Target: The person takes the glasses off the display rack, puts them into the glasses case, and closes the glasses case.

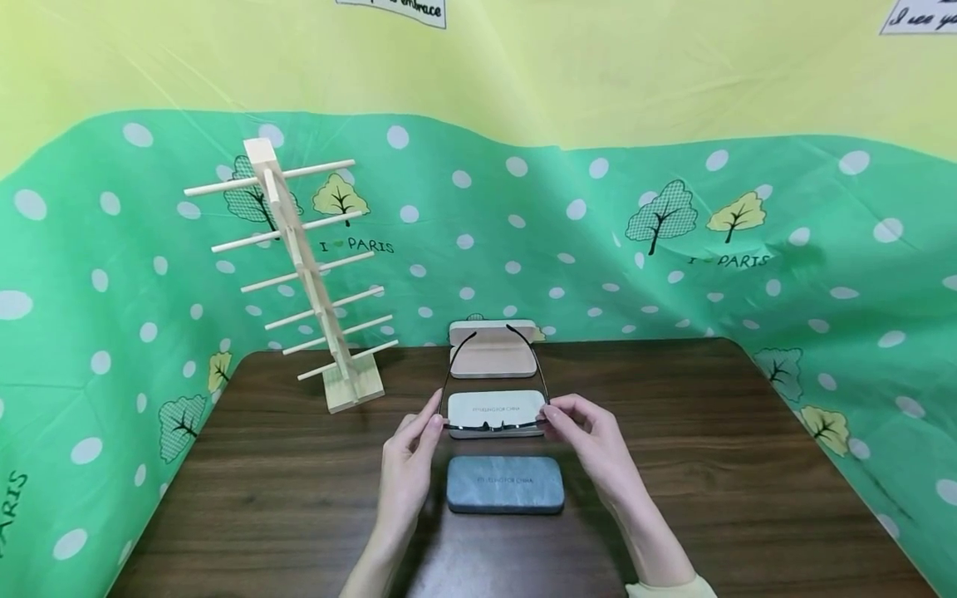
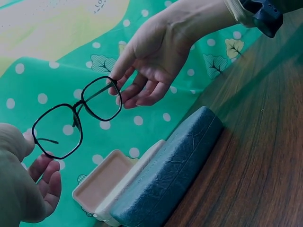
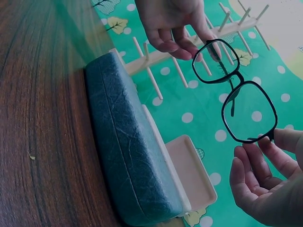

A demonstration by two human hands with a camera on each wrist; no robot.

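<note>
A pair of black-framed glasses [image 2: 78, 108] is held up above the table, its temples unfolded and pointing away. My left hand [image 1: 407, 465] pinches one end of the frame at the hinge between thumb and fingers. At the opposite hinge, my right hand [image 1: 598, 448] does the same. Below the hands lies a closed blue glasses case [image 1: 505, 484], nearest to me. Behind it a white glasses case [image 1: 497, 405] is partly overlapped by the frame in the head view. Farther back stands an opened case with a pale pink inside [image 1: 493, 360].
A wooden display rack [image 1: 317, 291] with several rows of pegs stands at the table's back left. Green cloth [image 1: 508, 224] with white dots hangs behind the brown wooden table [image 1: 710, 465] and along its sides.
</note>
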